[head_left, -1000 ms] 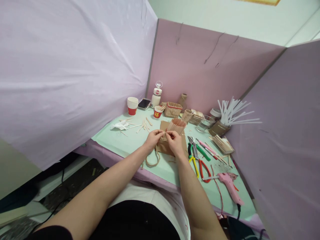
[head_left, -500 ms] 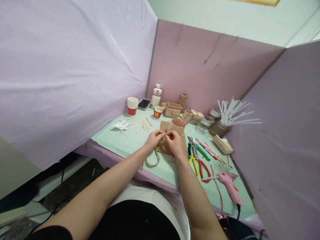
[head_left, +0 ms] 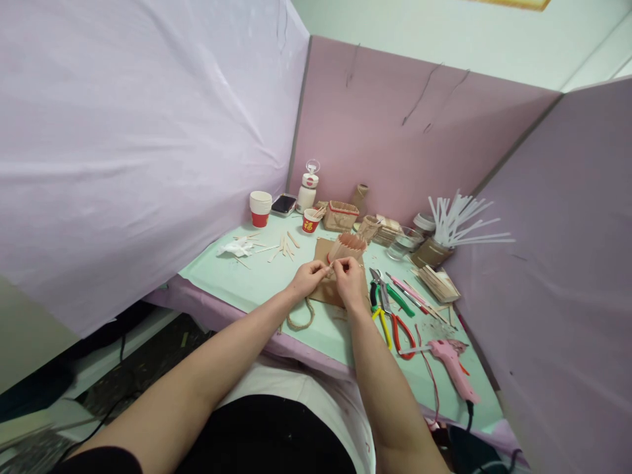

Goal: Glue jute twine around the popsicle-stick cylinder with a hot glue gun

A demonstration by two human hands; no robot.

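Observation:
My left hand (head_left: 309, 278) and my right hand (head_left: 348, 280) meet fingertip to fingertip, both pinched closed, over a brown cardboard piece (head_left: 328, 293). What they pinch is too small to make out; it may be the end of the twine. A loop of brown twine (head_left: 302, 327) lies on the table below my left hand. Right behind the fingers stands a round holder of wooden sticks (head_left: 347, 246) with a bit of red at its lower left side.
Cutters and pliers (head_left: 388, 306) lie right of the cardboard, with a pink glue gun (head_left: 453, 368) nearer the front. Farther back are a red cup (head_left: 311, 222), a woven basket (head_left: 340, 216), a water glass (head_left: 401, 243) and glue sticks (head_left: 459, 220). Loose sticks (head_left: 285, 247) lie left.
Both hands have shifted slightly to the right, and their fingertips have come closer together. The view has moved a little; the objects on the table stay in place.

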